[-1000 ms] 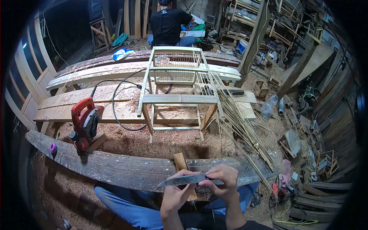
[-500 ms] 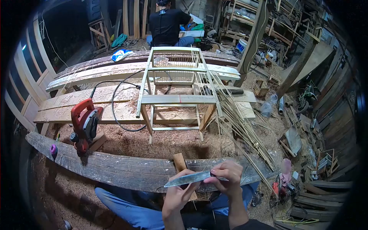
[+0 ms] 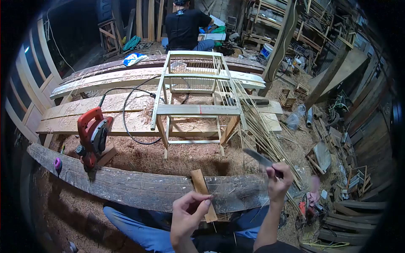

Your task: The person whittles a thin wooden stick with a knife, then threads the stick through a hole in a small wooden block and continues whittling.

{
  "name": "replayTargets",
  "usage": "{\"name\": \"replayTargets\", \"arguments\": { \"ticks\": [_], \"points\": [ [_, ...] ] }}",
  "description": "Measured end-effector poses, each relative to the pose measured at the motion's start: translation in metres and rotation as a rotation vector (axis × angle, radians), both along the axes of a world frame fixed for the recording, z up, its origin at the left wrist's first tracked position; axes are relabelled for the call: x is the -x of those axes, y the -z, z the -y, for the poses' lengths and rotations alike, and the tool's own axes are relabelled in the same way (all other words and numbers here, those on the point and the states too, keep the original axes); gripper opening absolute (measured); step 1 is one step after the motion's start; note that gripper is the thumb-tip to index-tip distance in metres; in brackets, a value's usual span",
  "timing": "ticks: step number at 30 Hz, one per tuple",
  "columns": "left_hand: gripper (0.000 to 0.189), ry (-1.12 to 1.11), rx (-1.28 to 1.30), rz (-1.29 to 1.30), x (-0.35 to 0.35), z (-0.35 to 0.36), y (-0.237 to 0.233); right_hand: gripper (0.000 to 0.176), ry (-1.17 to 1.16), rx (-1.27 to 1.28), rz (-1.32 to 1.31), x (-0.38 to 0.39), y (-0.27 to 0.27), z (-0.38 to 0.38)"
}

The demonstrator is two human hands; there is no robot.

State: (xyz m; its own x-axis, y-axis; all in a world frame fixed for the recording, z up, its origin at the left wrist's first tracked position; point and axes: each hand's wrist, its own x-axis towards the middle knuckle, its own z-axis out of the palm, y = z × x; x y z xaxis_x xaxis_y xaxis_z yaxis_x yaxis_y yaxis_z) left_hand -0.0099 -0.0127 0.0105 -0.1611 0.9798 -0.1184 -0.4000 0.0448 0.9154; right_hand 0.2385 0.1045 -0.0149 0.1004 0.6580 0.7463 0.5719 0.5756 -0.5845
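My right hand is closed round the handle of a knife, whose blade points up and to the left above the plank bench. Lower and to the left, my left hand pinches a thin sliver between thumb and forefinger. A small flat wooden piece lies across the grey plank bench, just beyond my left hand. Past the bench stands a pale wooden frame with thin upright bars in its far part.
A red power planer rests at the bench's left, near a purple-topped object. Long thin strips lean right of the frame. Behind, a person in black sits facing away. Shavings cover the floor.
The knife and my right hand have moved up and to the right, away from my left hand. My left hand has shifted slightly left and down, its fingers now in a pinch.
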Motion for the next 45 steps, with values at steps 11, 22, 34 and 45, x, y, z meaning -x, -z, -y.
{"name": "replayTargets", "arguments": {
  "ticks": [11,22,34,45],
  "points": [
    [0.018,0.024,0.004,0.054,-0.009,-0.013,0.006,0.034,-0.303,0.07,-0.059,0.042,0.01,0.049],
    [0.021,0.079,-0.137,-0.142,-0.02,-0.012,0.012,0.036,-0.536,-0.003,0.112,0.063,-0.008,0.045],
    [0.021,0.142,-0.08,-0.098,-0.009,-0.003,0.004,0.032,-0.406,-0.143,0.176,0.046,-0.002,0.028],
    [0.024,0.097,0.013,0.009,-0.023,-0.008,0.002,0.031,-0.469,-0.062,0.031,0.05,-0.012,0.041]
  ]
}}
